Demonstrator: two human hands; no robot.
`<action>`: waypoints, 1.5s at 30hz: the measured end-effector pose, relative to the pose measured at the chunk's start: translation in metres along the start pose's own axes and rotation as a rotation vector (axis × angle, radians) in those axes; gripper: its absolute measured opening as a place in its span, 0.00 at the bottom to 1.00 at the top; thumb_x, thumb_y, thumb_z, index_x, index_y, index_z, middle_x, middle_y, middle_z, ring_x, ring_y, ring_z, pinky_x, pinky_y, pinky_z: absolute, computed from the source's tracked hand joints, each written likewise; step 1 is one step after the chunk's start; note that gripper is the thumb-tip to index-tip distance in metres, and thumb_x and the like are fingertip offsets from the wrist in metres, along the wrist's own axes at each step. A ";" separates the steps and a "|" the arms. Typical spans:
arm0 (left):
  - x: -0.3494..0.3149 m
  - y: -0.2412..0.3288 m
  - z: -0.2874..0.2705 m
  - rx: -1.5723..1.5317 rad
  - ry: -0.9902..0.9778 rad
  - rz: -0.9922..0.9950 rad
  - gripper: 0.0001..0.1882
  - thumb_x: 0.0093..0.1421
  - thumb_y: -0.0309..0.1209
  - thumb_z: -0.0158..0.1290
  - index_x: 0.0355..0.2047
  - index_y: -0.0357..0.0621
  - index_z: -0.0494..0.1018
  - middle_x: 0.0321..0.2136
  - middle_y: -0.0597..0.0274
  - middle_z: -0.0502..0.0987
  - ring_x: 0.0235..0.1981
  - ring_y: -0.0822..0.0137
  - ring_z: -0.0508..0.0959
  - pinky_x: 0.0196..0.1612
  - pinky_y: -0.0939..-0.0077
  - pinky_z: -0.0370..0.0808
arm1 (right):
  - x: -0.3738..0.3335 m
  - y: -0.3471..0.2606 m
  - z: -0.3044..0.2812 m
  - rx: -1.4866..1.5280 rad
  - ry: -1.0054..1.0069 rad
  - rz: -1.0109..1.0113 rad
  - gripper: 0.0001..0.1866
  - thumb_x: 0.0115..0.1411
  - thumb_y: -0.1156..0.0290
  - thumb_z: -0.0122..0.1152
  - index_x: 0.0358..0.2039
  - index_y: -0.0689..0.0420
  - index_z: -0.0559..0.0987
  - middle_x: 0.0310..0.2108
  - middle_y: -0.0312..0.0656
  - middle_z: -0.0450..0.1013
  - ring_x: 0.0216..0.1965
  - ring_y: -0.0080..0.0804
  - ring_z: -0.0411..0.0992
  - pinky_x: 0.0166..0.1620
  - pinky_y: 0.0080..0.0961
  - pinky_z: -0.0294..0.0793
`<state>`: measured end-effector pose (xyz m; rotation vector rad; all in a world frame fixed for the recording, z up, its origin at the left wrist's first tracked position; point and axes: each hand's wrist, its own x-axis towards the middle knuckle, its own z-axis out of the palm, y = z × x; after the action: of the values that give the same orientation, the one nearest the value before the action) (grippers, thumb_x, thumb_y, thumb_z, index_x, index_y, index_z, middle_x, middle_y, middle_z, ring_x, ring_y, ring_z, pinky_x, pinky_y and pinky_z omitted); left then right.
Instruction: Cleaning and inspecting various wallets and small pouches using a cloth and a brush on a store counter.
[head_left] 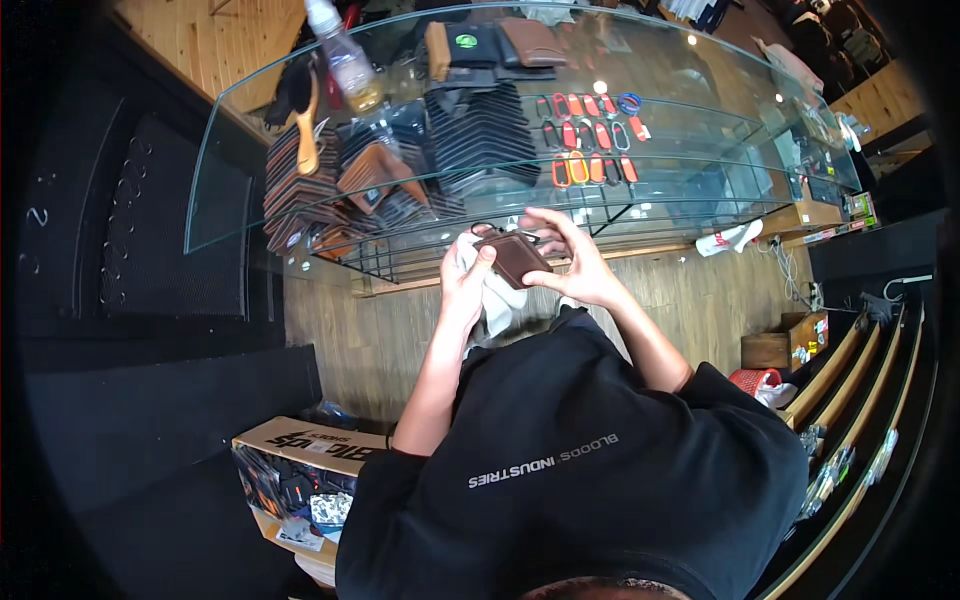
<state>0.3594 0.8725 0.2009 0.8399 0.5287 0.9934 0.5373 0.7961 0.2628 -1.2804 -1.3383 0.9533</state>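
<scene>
A small dark brown leather wallet [514, 260] with stitched edges is held up in front of my chest, tilted. My left hand [462, 283] grips its left side, thumb on the front face. A white cloth [500, 303] hangs from the same hand, below and behind the wallet. My right hand [582, 266] pinches the lower right corner with the thumb, its fingers raised behind. Something dark and ring-like shows at the wallet's upper left corner; I cannot make out what it is.
Ahead stands a glass counter [690, 205] bearing stacked dark wallets [482, 140], rows of red and black key clips [590, 135], a wooden-handled brush [306, 140] and a spray bottle [350, 68]. An open cardboard box [300, 440] of packaged goods sits behind left; slatted rails [850, 400] stand right.
</scene>
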 end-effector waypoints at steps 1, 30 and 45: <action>0.006 -0.007 0.011 0.009 -0.004 -0.005 0.22 0.60 0.36 0.62 0.49 0.37 0.70 0.42 0.65 0.76 0.43 0.73 0.75 0.50 0.77 0.71 | -0.002 0.000 -0.016 -0.040 -0.035 0.000 0.43 0.44 0.70 0.79 0.61 0.55 0.67 0.57 0.41 0.68 0.51 0.29 0.70 0.49 0.26 0.72; 0.095 -0.208 0.283 0.431 0.068 -0.092 0.20 0.68 0.42 0.50 0.51 0.39 0.70 0.43 0.64 0.75 0.46 0.74 0.72 0.51 0.77 0.68 | -0.082 0.062 -0.283 -0.452 0.700 -0.064 0.19 0.47 0.79 0.70 0.42 0.60 0.80 0.36 0.45 0.77 0.36 0.36 0.77 0.43 0.27 0.75; 0.123 -0.207 0.285 0.044 -0.384 -0.468 0.13 0.69 0.35 0.46 0.46 0.41 0.73 0.39 0.68 0.75 0.40 0.77 0.72 0.45 0.80 0.68 | -0.090 0.028 -0.320 -0.552 0.348 -0.191 0.21 0.39 0.73 0.68 0.39 0.55 0.82 0.46 0.44 0.74 0.49 0.46 0.69 0.53 0.40 0.67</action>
<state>0.7286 0.8181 0.1966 0.8689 0.3902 0.3797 0.8497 0.6794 0.2799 -1.6032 -1.4580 0.2079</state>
